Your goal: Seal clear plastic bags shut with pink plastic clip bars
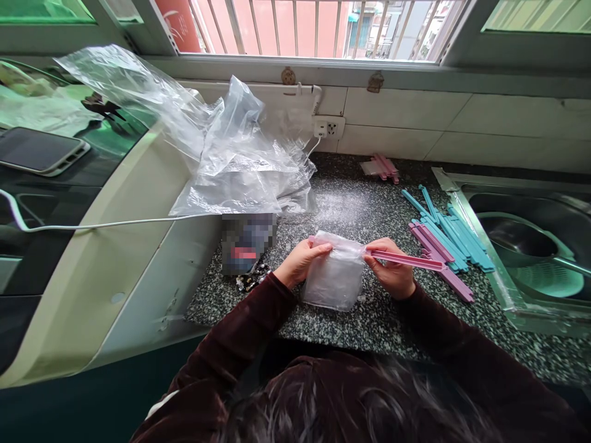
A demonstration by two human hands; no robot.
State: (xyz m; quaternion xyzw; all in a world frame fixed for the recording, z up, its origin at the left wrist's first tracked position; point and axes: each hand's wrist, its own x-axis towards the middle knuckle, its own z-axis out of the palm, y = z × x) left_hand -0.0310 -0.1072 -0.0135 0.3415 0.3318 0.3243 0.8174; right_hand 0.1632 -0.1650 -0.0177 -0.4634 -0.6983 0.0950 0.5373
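Between my two hands is a small clear plastic bag, its folded top edge uppermost. My left hand pinches the bag's upper left corner, thumb in front; a bit of pink shows beside those fingers. A pink bag sealing clip is gripped in my right hand, at the bag's upper right corner. Its long arms stretch out to the right, past the hand. Whether the clip runs behind the bag's top is hidden. Right of that hand lie more pink clips and a pile of blue clips.
Crumpled clear plastic bags heap at the back left, near a wall socket. A few pink clips lie by the wall. The sink holds a pan and a strainer. A phone and white cable are at left.
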